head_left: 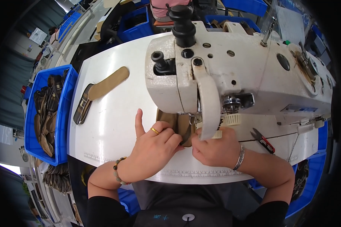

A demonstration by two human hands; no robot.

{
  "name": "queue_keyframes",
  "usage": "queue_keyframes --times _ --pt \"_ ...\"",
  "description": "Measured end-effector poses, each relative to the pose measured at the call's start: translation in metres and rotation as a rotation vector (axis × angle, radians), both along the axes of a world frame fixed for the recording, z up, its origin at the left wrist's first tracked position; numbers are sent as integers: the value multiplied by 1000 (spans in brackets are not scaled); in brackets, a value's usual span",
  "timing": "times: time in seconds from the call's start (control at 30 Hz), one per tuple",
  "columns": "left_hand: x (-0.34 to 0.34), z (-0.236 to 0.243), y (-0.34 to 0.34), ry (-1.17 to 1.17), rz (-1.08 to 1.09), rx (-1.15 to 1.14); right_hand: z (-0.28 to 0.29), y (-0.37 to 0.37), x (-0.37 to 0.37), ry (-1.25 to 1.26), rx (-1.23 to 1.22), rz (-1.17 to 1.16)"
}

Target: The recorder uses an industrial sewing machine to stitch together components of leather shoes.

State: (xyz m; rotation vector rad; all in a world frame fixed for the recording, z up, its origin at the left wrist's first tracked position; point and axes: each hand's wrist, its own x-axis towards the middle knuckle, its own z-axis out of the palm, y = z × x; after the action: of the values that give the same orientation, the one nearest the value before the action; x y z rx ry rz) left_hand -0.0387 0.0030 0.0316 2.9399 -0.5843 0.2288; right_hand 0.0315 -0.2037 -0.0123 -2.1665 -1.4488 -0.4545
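Note:
Beneath the needle and presser foot of a white industrial sewing machine (238,72) lies a brown slipper piece (168,118), with a dark curved strip along its near part. My left hand (151,151) grips the near left edge of this piece. Its thumb side is partly hidden, and one finger sticks up away from the work. Close by on the right, my right hand (216,149) has its fingers bent in against the piece's right edge, below the machine's pale lever. The fingertips of both hands are partly covered.
On the white table (113,132), a tan insole (110,83) overlaps a plaid slipper part (83,106). Red-handled thread snips (263,140) lie right of my right hand. A blue bin (62,125) of plaid pieces stands left. A ruler strip (201,174) runs along the near edge.

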Motion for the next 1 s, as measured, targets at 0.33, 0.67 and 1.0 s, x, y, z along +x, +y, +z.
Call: queue_keyframes --times 0.33,0.67,1.0 --pt "8 -2 9 36 -157 -67 -4 0 13 156 -67 118" --pt "11 -1 5 1 -146 -191 -9 6 12 -191 206 83" --pt "13 -13 6 -44 -175 -231 -2 3 -20 -243 -91 -61"
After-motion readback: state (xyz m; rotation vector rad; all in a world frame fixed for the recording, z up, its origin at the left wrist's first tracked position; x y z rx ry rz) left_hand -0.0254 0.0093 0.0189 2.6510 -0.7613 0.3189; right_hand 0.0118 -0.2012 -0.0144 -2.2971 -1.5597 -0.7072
